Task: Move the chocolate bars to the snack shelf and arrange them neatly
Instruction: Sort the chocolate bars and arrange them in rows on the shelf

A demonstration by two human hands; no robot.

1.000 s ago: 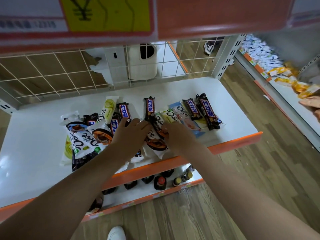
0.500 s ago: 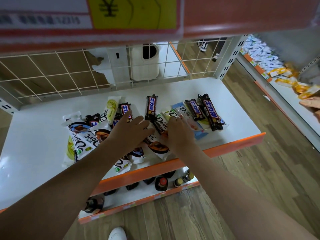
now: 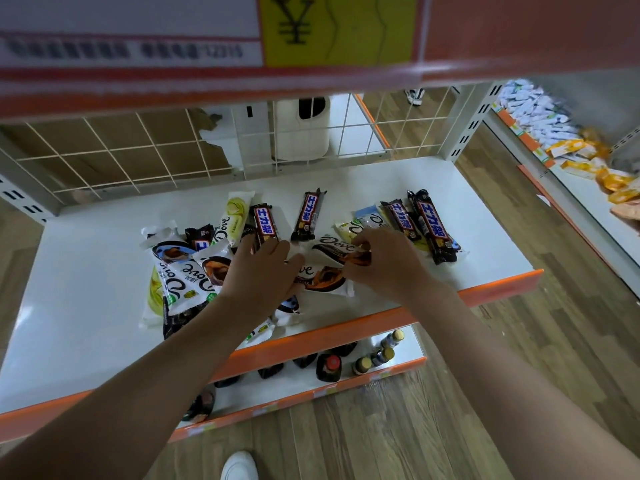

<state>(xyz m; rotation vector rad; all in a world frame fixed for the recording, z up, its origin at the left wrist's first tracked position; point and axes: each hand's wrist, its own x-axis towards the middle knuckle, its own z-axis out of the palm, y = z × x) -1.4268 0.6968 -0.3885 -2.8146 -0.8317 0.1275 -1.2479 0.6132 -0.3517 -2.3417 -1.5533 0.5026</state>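
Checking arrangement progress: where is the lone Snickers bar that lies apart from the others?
In the head view, the lone Snickers bar lies mid-shelf toward the wire grid back, just beyond and between the left hand and right hand.

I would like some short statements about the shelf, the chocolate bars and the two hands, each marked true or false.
1. The chocolate bars lie on the white shelf board. True.
2. The right hand pinches a white Dove bar with a dark band. True.
3. The left hand is curled into an empty fist. False: its fingers lie straight over the bars.
4. The bars stand in neat rows. False: they overlap at mixed angles.
5. Dark bottles stand on the shelf below. True.
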